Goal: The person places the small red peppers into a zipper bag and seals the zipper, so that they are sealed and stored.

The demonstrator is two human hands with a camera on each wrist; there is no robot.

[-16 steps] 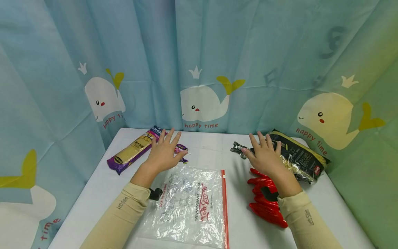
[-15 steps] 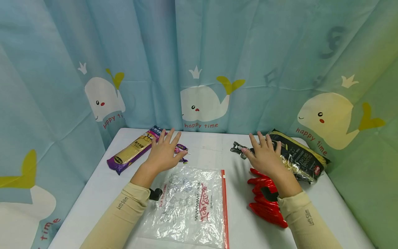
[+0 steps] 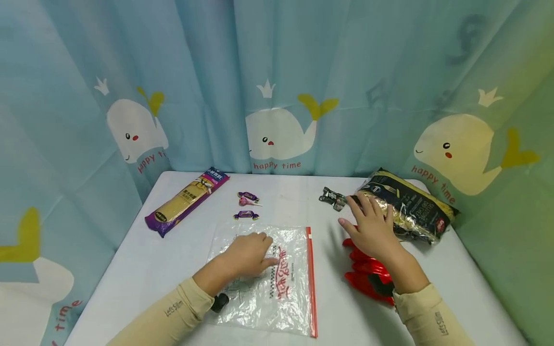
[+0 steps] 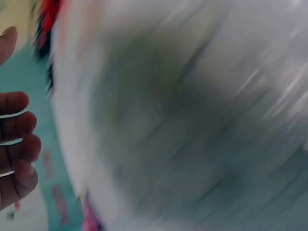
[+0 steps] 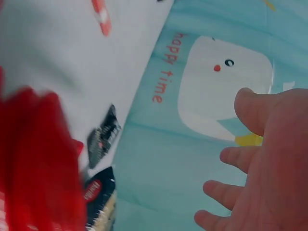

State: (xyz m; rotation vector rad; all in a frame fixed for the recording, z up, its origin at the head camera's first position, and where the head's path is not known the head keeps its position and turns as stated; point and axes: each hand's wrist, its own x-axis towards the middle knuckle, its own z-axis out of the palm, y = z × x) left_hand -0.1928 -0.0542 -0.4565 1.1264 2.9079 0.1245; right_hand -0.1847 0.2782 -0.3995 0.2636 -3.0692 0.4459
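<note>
My left hand [image 3: 248, 254] is over a clear plastic zip bag [image 3: 294, 307] with a red closing edge. Its fingers [image 4: 21, 122] bend slightly in the left wrist view, thumb apart and nothing between them; the bag is blurred there. Over on the right, my right hand [image 3: 374, 230] hovers with spread fingers above a bunch of shiny red chili peppers [image 3: 365, 286], hiding part of them. Its fingertips overlap the near left edge of a black-and-gold pasta packet [image 3: 415, 204]. Small black-wrapped candies [image 3: 332, 198] lie just left of that packet.
A long purple-and-yellow noodle packet [image 3: 186, 202] lies at the back left. Near the middle are a purple-wrapped candy [image 3: 246, 215], another like it, and a pink lollipop [image 3: 245, 202]. A blue whale-print curtain [image 3: 207, 120] encloses the white table [image 3: 290, 197].
My left hand has drawn back from the candies to over the bag, its fingers less spread, uncovering the candies and lollipop. My right hand has shifted slightly nearer. The head view has tilted a little.
</note>
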